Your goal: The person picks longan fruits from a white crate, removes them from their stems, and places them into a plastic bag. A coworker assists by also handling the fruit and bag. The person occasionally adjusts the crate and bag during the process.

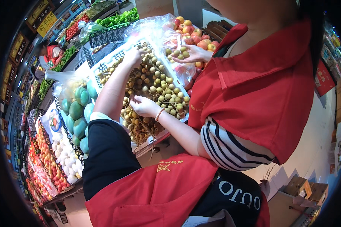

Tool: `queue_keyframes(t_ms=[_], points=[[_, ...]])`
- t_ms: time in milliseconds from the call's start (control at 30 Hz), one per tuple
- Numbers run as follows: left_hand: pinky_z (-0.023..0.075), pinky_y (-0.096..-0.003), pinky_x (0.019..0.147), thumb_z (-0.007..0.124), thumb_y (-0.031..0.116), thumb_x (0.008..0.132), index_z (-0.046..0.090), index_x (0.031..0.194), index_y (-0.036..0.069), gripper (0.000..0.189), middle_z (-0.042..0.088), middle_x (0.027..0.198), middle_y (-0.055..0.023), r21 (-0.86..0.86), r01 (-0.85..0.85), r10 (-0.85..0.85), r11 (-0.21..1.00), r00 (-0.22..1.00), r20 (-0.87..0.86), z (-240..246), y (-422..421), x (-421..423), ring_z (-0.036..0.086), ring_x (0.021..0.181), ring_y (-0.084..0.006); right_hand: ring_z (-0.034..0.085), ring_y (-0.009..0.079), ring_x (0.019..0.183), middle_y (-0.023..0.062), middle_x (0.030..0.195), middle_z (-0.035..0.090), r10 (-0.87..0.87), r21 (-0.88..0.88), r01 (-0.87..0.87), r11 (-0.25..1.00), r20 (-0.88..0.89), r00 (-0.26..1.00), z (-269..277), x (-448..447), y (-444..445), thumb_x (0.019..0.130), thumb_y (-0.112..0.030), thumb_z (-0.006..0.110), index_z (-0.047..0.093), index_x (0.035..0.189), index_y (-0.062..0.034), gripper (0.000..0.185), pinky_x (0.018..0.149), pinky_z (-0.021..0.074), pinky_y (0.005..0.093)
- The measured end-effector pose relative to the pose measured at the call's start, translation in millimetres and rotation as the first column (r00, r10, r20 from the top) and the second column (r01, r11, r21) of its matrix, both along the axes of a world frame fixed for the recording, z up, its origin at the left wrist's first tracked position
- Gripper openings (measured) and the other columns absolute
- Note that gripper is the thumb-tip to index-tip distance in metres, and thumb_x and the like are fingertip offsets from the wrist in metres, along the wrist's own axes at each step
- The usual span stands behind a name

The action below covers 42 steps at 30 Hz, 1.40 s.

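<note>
My left hand [133, 58] reaches over a white plastic crate [174, 78] of longans [167, 98], its curled fingers at the fruit near the far end. Whether it grips a fruit or stem cannot be made out. Low at the right, my right hand [264, 186] is partly hidden and in shadow, with thin bare twigs [269, 172] sticking up from it. A co-worker's braceleted hand [144, 106] is among the longans near the crate's middle. That person's other hand [195, 54] is at a clear plastic bag [184, 71] with several longans.
Apples [194, 34] lie beyond the crate. Left of it are green mangoes [79, 109] and white foam-netted fruit [69, 161]. The co-worker in a red vest [261, 76] stands close at right. Wooden boxes [298, 185] stand lower right, and another person [51, 54] is farther off.
</note>
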<state>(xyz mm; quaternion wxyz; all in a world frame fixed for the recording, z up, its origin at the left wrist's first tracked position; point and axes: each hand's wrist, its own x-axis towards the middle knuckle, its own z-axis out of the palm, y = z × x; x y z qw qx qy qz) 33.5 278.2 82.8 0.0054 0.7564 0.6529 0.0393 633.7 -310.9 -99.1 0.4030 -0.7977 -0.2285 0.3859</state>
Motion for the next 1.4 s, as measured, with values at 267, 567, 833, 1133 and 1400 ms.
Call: queue_keyframes(t_ms=[267, 567, 833, 1133, 1400], points=[[0.0462, -0.0399, 0.078, 0.041, 0.004, 0.081, 0.06, 0.122, 0.037, 0.056, 0.053, 0.091, -0.0098, 0.161, 0.208, -0.136, 0.965, 0.918, -0.373, -9, -21, -5, 0.055, 0.088, -0.0279, 0.039, 0.006, 0.045, 0.0029, 0.062, 0.054, 0.027, 0.009, -0.026, 1.0, -0.044, 0.999, -10, 28, 26, 0.092, -0.019, 0.046, 0.057, 0.093, -0.0045, 0.018, 0.042, 0.0286, 0.0218], [0.0429, -0.0401, 0.095, 0.046, 0.005, 0.082, 0.053, 0.128, 0.017, 0.048, 0.057, 0.123, -0.0172, 0.159, -0.204, 0.193, 0.966, 0.978, 0.081, 20, -1, -36, 0.054, 0.112, -0.0328, 0.036, 0.0046, 0.04, 0.0026, 0.059, 0.052, 0.052, 0.023, -0.053, 0.998, 0.045, 0.998, -21, -2, -9, 0.096, -0.018, 0.042, 0.054, 0.093, -0.0038, 0.019, 0.037, 0.0251, 0.0214], [0.0428, -0.0326, 0.092, 0.057, 0.01, 0.086, 0.044, 0.135, 0.008, 0.05, 0.051, 0.128, -0.0158, 0.491, -0.012, -0.305, 0.871, 0.771, 0.559, -4, 8, -61, 0.053, 0.11, -0.0227, 0.042, 0.008, 0.044, 0.0016, 0.063, 0.053, -0.183, -0.239, 0.17, 0.956, -0.031, 0.983, -98, 18, -36, 0.09, -0.011, 0.045, 0.057, 0.108, -0.0051, 0.023, 0.039, 0.0323, 0.0226], [0.0443, -0.0317, 0.089, 0.058, 0.024, 0.09, 0.04, 0.135, 0.006, 0.052, 0.048, 0.13, -0.0098, 0.269, -0.33, -0.026, 0.905, 0.588, 0.809, -15, -248, -166, 0.053, 0.111, -0.0213, 0.064, 0.0376, 0.074, 0.0255, 0.09, 0.059, -0.728, -0.224, 0.793, 0.566, -0.587, 0.354, -252, 105, 14, 0.086, 0.001, 0.044, 0.045, 0.114, 0.0057, 0.029, 0.071, 0.0595, 0.0451], [0.043, -0.0308, 0.086, 0.054, 0.023, 0.092, 0.046, 0.133, 0.016, 0.042, 0.052, 0.124, -0.0013, -0.109, -0.724, 0.291, 0.681, 0.131, 0.948, -35, -457, -127, 0.056, 0.102, -0.0159, 0.048, 0.0139, 0.062, 0.0015, 0.067, 0.047, 0.113, 0.427, 0.068, 0.902, -0.385, 0.916, -176, 191, 394, 0.086, -0.009, 0.054, 0.056, 0.095, -0.0068, 0.01, 0.057, 0.0427, 0.0278]])
